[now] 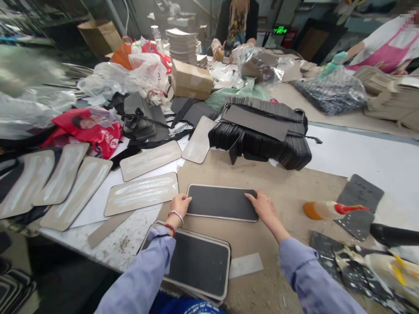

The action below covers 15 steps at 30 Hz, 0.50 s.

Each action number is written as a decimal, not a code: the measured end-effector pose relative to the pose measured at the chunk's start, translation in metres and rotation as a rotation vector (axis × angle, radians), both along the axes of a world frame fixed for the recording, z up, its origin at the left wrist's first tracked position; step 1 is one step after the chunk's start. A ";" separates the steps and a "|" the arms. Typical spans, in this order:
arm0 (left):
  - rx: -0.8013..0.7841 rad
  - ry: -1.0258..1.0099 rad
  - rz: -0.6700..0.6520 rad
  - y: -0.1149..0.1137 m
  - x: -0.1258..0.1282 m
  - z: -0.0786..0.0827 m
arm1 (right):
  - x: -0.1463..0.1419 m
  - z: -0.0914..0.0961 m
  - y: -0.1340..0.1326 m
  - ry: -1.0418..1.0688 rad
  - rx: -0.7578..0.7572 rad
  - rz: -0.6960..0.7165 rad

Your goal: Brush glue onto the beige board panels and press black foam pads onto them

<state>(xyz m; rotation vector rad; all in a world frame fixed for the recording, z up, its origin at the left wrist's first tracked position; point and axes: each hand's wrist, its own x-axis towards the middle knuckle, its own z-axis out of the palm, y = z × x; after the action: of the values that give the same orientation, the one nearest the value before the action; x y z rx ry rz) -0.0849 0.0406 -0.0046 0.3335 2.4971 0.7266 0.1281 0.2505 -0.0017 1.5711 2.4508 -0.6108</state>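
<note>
A dark grey rounded panel with a pale rim (222, 202) lies flat on the brown board in front of me. At its left end my left hand (180, 206) pinches the edge, thumb on top. My right hand (263, 206) holds the right end, its thumb on the upper face and the other fingers partly hidden. Nearer to me, under my left forearm, is a stack of similar dark panels (199, 261), partly covered by the sleeve. To the left, a beige panel streaked with white glue (144, 192) rests beside my left hand.
Several more glue-streaked beige panels (78, 192) spread leftward. A bundle of black pieces (262, 131) stands behind the held panel. On the right lie a glue bottle with a red nozzle (327, 210) and a glue-spattered black sheet (356, 270). Two people work across the table.
</note>
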 end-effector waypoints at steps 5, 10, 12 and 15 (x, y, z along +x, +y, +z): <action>-0.094 0.029 -0.018 0.004 0.003 -0.001 | -0.001 -0.009 0.001 -0.089 0.008 0.034; -0.134 0.025 -0.036 0.006 0.004 0.003 | 0.004 -0.018 0.003 -0.047 0.039 0.095; -0.145 0.010 -0.028 0.007 0.003 0.004 | 0.006 -0.022 0.003 -0.038 0.051 0.112; -0.163 -0.009 -0.032 0.008 0.000 0.006 | 0.008 -0.028 0.005 -0.009 0.068 0.131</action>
<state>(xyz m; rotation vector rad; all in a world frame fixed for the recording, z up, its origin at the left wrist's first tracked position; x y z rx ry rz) -0.0852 0.0484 0.0013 0.3090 2.5164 0.5067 0.1359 0.2553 -0.0295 1.4180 2.5682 -0.5020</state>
